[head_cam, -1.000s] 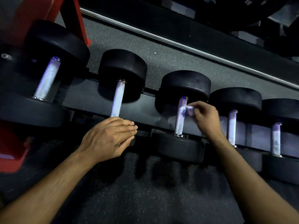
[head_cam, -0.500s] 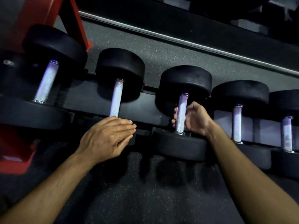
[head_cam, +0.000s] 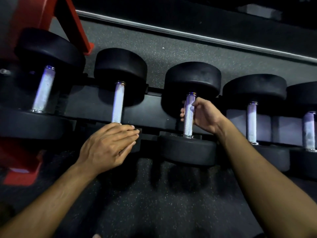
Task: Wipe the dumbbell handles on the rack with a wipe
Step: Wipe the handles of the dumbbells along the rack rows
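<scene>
Five dumbbells lie in a row on a black rack (head_cam: 154, 110), each with a knurled metal handle running from 12 to 6 o'clock between two black heads. Counted from 9 o'clock: first handle (head_cam: 43, 89), second handle (head_cam: 118, 102), third handle (head_cam: 188, 115), fourth handle (head_cam: 251, 122), fifth handle (head_cam: 309, 131). Head size falls from the first dumbbell to the fifth.

Two hands are in view. The right hand (head_cam: 205, 115) comes in from 5 o'clock; its grip is clenched round the third handle, thumb on the near side and fingertips (head_cam: 182, 111) showing past the bar at its 9 o'clock side. A thin pale edge lies between those fingers and the bar near the top; whether this is the wipe cannot be told, and no wipe is plainly seen elsewhere. The left hand (head_cam: 109, 145) comes in from 7 o'clock; its grip is released, fingers straight and together, lying flat on the near head of the second dumbbell and covering most of it along with the foot of the second handle.

A red frame (head_cam: 22, 152) stands at 9 o'clock, and one red strut crosses behind the far head of the first dumbbell. Speckled dark floor (head_cam: 171, 203) lies below the rack. A pale strip (head_cam: 188, 34) runs across the floor beyond, from 11 toward 3 o'clock.
</scene>
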